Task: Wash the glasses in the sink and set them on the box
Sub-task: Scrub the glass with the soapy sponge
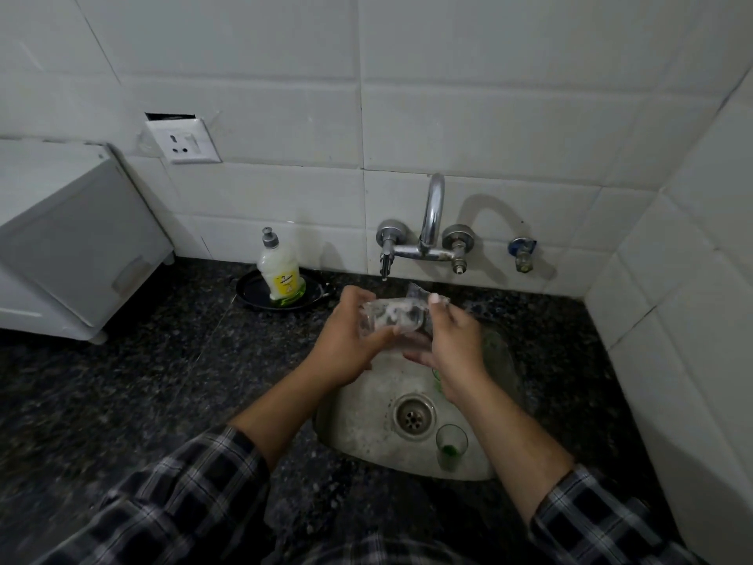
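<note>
A person in checked sleeves holds a clear glass (pixel 387 316) on its side over a steel sink (pixel 362 405) at the centre of the frame, just below the wall tap (pixel 432 214). The left hand (pixel 346 344) wraps around the glass from the left, and the right hand (pixel 452 344) grips its other end from the right, thumb raised. The glass lies between the two hands, with white suds showing inside. Blur hides whether any fingers reach into it.

A second glass (pixel 451 444) with a green trace at its bottom stands upright in the sink, right of the drain (pixel 415 415), below the right forearm. The white box (pixel 73 246) sits on the dark stone counter (pixel 142 381) at the left edge, well apart from the hands. A soap bottle (pixel 279 267) stands in a black dish (pixel 250 291) left of the tap.
</note>
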